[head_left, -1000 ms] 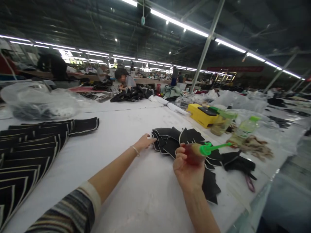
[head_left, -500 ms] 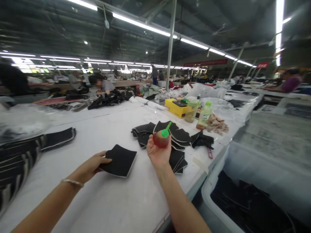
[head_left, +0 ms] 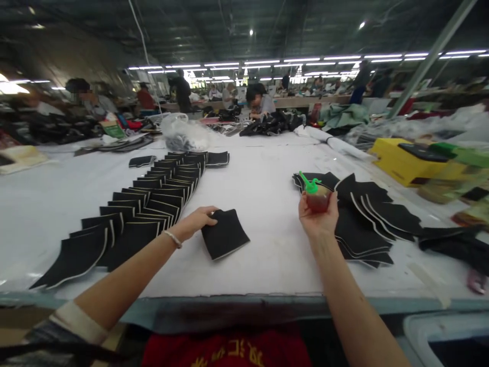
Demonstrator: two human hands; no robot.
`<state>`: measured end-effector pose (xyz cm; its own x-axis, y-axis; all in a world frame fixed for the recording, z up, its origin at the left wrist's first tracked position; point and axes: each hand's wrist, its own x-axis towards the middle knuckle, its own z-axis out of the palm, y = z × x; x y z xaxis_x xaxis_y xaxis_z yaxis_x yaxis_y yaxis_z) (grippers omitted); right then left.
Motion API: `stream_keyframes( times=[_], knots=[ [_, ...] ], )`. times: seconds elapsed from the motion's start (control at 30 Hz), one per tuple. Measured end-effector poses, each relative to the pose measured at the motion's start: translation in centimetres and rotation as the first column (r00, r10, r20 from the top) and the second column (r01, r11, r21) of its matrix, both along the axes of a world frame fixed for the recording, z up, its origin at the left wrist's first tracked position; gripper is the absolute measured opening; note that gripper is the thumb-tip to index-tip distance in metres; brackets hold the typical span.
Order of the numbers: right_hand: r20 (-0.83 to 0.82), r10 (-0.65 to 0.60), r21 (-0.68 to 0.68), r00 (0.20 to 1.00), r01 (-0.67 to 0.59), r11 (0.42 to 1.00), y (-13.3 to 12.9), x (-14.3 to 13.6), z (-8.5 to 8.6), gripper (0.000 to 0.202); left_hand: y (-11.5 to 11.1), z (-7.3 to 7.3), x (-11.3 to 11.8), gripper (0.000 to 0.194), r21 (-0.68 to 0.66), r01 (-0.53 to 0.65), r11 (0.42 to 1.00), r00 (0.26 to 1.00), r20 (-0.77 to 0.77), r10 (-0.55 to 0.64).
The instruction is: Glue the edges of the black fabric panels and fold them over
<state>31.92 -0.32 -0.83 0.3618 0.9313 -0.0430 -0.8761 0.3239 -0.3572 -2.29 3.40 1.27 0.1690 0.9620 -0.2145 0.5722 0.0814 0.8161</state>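
My left hand (head_left: 200, 220) pinches the upper left corner of a black fabric piece (head_left: 225, 234) with a pale edge, over the white table. In my right hand (head_left: 319, 216) is a squeeze bottle (head_left: 318, 199) with reddish-brown liquid and a green nozzle cap that points up and left. Behind and to the right of that hand lies a loose pile of black fabric pieces (head_left: 362, 219), partly hidden by it. To the left, long rows of overlapping black pieces (head_left: 148, 199) with pale edges run away from me.
A yellow box (head_left: 401, 162) and blurred clear containers (head_left: 451, 178) stand at the right. A clear plastic bag (head_left: 185, 132) sits beyond the rows. The table's front edge (head_left: 244, 298) runs close to me. Several people are in the background, one bent over (head_left: 263, 102) across the table.
The view has swung to the left, bringing the rows of black pieces fully into sight. Both hands keep hold of the fabric piece and the bottle.
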Motion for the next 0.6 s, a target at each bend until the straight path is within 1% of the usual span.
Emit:
stream_keyframes(
  times=[0.07, 0.1, 0.13, 0.17, 0.2, 0.23, 0.27, 0.33, 0.37, 0.4, 0.43, 0.5, 0.6],
  knots=[
    [0.036, -0.019, 0.005, 0.999, 0.019, 1.000, 0.1, -0.4, -0.3, 0.036, 0.3, 0.0, 0.0, 0.032, 0.039, 0.019, 0.999, 0.999, -0.029, -0.018],
    [0.051, -0.037, 0.006, 0.998, 0.037, 0.999, 0.1, -0.6, -0.4, 0.033, 0.3, -0.1, 0.0, 0.036, 0.065, 0.025, 0.998, 0.996, -0.088, -0.019],
    [0.065, -0.056, 0.008, 0.996, 0.055, 0.998, 0.1, -0.7, -0.5, 0.030, 0.1, -0.2, -0.1, 0.042, 0.126, 0.015, 0.992, 0.982, -0.186, 0.009],
    [0.078, -0.071, 0.010, 0.994, 0.070, 0.997, 0.2, -0.8, -0.6, 0.026, -0.3, -0.4, 0.0, 0.048, 0.208, 0.018, 0.978, 0.951, -0.305, 0.047],
    [0.092, -0.082, 0.014, 0.992, 0.081, 0.997, 0.2, -0.8, -0.6, 0.023, -0.8, -0.6, 0.1, 0.052, 0.291, 0.049, 0.956, 0.904, -0.419, 0.082],
    [0.106, -0.084, 0.018, 0.991, 0.082, 0.996, 0.2, -0.9, -0.7, 0.021, -1.4, -0.8, 0.4, 0.055, 0.348, 0.105, 0.931, 0.858, -0.505, 0.092],
    [0.123, -0.073, 0.020, 0.990, 0.071, 0.997, 0.2, -0.9, -0.7, 0.019, -2.1, -1.0, 0.8, 0.055, 0.362, 0.176, 0.915, 0.829, -0.555, 0.060],
    [0.160, -0.030, 0.010, 0.987, 0.029, 1.000, 0.2, -1.1, -0.8, 0.019, -3.4, -1.3, 1.9, 0.053, 0.271, 0.328, 0.905, 0.813, -0.568, -0.124],
    [0.177, -0.006, -0.003, 0.984, 0.006, 1.000, 0.2, -1.2, -0.9, 0.020, -3.9, -1.4, 2.5, 0.050, 0.212, 0.381, 0.900, 0.801, -0.561, -0.207],
    [0.193, 0.016, -0.016, 0.981, -0.013, 1.000, 0.2, -1.3, -1.0, 0.023, -4.3, -1.5, 3.0, 0.046, 0.169, 0.411, 0.896, 0.786, -0.564, -0.254],
    [0.208, 0.029, -0.028, 0.978, -0.024, 0.999, 0.2, -1.4, -1.1, 0.026, -4.5, -1.5, 3.5, 0.042, 0.144, 0.423, 0.895, 0.769, -0.580, -0.270],
    [0.229, 0.043, -0.051, 0.972, -0.032, 0.998, 0.1, -1.6, -1.2, 0.031, -4.6, -1.3, 4.1, 0.037, 0.124, 0.431, 0.894, 0.730, -0.630, -0.265],
    [0.253, 0.069, -0.082, 0.965, -0.049, 0.995, 0.1, -1.9, -1.3, 0.034, -4.3, -0.7, 4.6, 0.033, 0.081, 0.473, 0.878, 0.667, -0.684, -0.295]
  ],
)
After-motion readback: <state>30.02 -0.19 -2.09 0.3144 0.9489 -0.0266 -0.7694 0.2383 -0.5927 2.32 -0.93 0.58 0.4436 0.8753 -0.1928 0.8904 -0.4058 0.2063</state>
